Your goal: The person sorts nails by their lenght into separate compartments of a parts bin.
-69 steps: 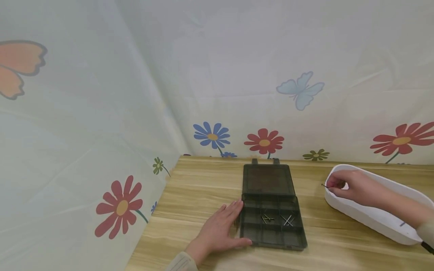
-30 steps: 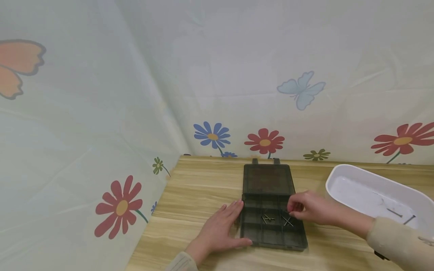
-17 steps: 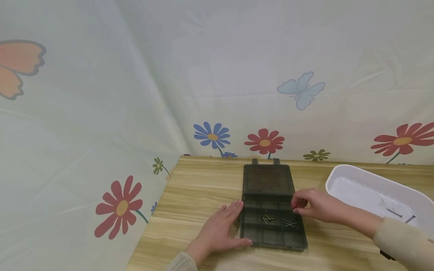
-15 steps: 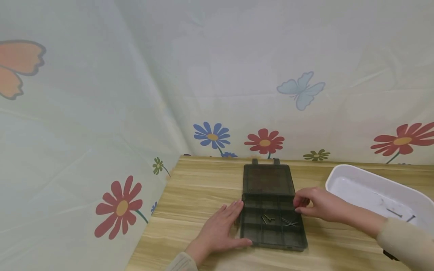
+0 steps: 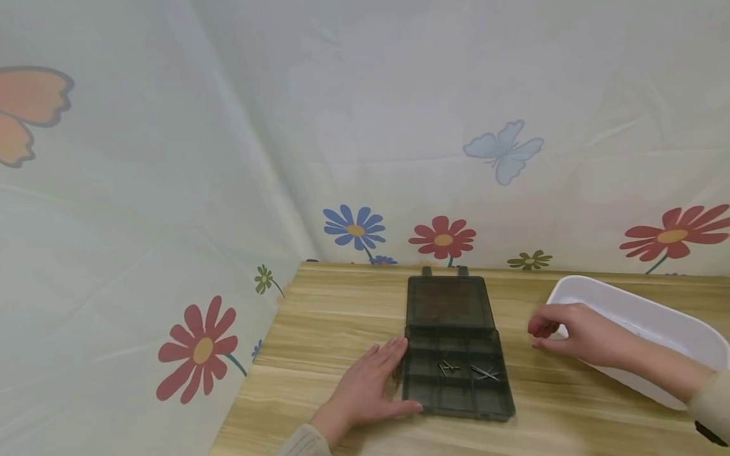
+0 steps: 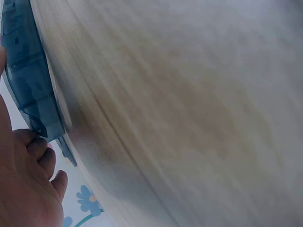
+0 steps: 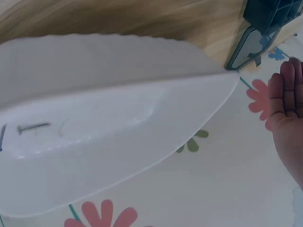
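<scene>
A dark translucent compartment box lies on the wooden table with its lid folded back. Brass-coloured screws sit in its middle compartment, and several silver screws lie crossed in the one to the right. My left hand rests along the box's left side, fingertips touching the wall and thumb at the front corner. Over the left end of the white tray hovers my right hand, fingers loosely bent, nothing visible in them. A dark screw lies in the tray in the right wrist view.
The table ends at a pale curtain printed with flowers and butterflies, which hangs behind and on the left. Another dark screw shows at the right wrist view's left edge, inside the tray.
My right hand brought a screw from the tray to the box's right middle compartment, let it go among the silver ones, and moved back right to the tray. The left hand stayed put.
</scene>
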### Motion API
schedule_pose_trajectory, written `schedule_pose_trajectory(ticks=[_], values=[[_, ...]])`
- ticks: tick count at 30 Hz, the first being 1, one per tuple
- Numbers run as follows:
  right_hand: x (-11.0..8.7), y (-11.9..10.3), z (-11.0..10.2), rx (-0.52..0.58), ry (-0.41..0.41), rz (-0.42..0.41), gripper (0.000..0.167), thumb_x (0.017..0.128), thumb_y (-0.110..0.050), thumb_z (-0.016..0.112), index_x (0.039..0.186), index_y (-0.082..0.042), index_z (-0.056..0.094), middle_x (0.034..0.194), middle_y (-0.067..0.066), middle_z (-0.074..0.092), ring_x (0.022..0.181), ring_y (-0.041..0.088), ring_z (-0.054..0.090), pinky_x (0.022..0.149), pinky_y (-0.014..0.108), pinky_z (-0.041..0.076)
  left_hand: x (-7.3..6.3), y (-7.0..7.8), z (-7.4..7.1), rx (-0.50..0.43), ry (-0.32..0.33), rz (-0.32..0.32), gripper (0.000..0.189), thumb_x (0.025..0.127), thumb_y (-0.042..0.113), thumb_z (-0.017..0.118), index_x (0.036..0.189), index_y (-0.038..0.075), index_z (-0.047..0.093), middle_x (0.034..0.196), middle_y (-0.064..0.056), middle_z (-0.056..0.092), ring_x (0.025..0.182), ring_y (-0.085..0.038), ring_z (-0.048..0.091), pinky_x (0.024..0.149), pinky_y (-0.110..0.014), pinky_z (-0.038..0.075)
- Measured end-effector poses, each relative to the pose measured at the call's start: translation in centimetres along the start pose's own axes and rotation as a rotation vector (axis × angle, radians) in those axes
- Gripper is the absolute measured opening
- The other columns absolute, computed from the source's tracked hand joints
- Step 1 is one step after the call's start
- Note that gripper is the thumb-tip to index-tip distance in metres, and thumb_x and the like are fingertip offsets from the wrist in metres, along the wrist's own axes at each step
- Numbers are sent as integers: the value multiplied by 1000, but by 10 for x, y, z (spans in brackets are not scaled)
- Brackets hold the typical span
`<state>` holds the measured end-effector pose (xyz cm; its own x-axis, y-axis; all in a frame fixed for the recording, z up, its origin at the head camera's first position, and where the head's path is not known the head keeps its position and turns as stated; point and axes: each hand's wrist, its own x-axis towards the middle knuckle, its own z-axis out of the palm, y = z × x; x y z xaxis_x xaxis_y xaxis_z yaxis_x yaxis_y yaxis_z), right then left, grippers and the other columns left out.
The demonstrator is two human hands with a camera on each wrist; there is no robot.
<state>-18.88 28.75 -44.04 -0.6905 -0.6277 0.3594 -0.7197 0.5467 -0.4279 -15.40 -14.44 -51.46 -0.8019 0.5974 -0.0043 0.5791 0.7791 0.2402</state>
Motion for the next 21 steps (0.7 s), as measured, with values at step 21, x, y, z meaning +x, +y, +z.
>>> schedule_pose_trajectory(ticks=[21], values=[[-40,23,-45,-161,66,117,40,70,-11,99,100,-19,75,95,-20,69,85,-4,65,72,7,52,1,-2,1,-22,-10,-8,116,90,88,54,173,15,20,178,3,21,163,-12,22,134,-41,22]])
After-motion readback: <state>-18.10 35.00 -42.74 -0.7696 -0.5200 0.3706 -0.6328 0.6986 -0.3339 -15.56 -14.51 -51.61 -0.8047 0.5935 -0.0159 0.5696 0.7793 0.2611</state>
